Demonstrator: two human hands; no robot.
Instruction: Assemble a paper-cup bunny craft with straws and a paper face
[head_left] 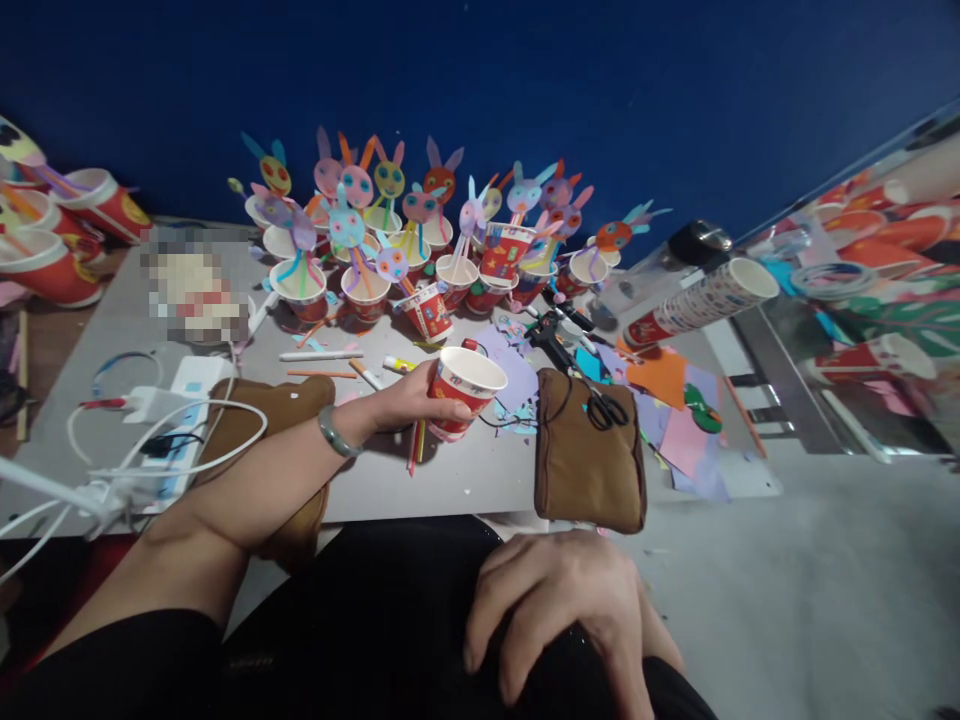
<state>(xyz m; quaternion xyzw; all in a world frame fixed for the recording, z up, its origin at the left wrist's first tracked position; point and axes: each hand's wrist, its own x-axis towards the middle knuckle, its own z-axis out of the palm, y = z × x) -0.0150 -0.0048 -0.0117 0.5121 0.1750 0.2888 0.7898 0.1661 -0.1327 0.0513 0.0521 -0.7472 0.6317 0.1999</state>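
My left hand [412, 398] is wrapped round a red and white paper cup [466, 388], held upright above the front part of the table, its mouth facing up. My right hand [559, 600] hangs over my lap in front of the table edge, fingers apart and slightly bent, with nothing in it. Just beyond the held cup stand several paper cups decorated with rabbit-eared paper faces [346, 228]. Pens and colored sticks [322, 356] lie left of the cup, and a brown cushion [591, 465] lies to its right.
Black scissors [606, 408] rest on the cushion's edge. A long stack of paper cups [697, 305] lies tilted at the right, near a clear bottle [645, 280] and colored paper [679, 400]. White cables and a power strip [184, 420] occupy the left. A blue wall [480, 90] stands behind.
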